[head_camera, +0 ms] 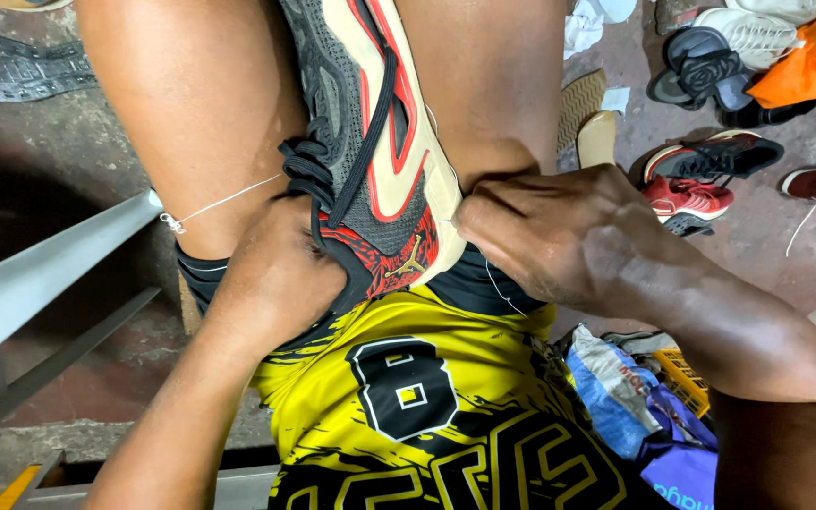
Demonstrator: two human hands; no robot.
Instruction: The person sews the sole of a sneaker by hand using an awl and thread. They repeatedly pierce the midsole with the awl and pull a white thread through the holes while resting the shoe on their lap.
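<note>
The sneaker (375, 142) is the fixed point of the scene: it lies wedged sole-edge up between the person's bare thighs, toe away from the body and heel toward the yellow jersey (427, 397), a placement that seems meant to clamp it steady so both hands stay free. Its upper is grey mesh with red and black patterned panels, black laces hanging loose at its left side, and a smooth cream midsole with red trim running along its right edge. The left hand (280, 269) is tucked against the heel end of the sneaker, fingers curled in behind or inside the collar, apparently bracing it; how tightly it grips cannot be told. The right hand (545, 231) sits at the sneaker's right edge, closed into a tight pinch at the cream midsole, with a thin pale thread (498, 283) trailing down from it; any needle is too small to make out. Another length of thread (224, 200) stretches leftward from the sneaker across the thigh. Well to the right of the sneaker, on the rough concrete floor (757, 246), lie scattered worn shoes (701, 179) and sandals (701, 71).
</note>
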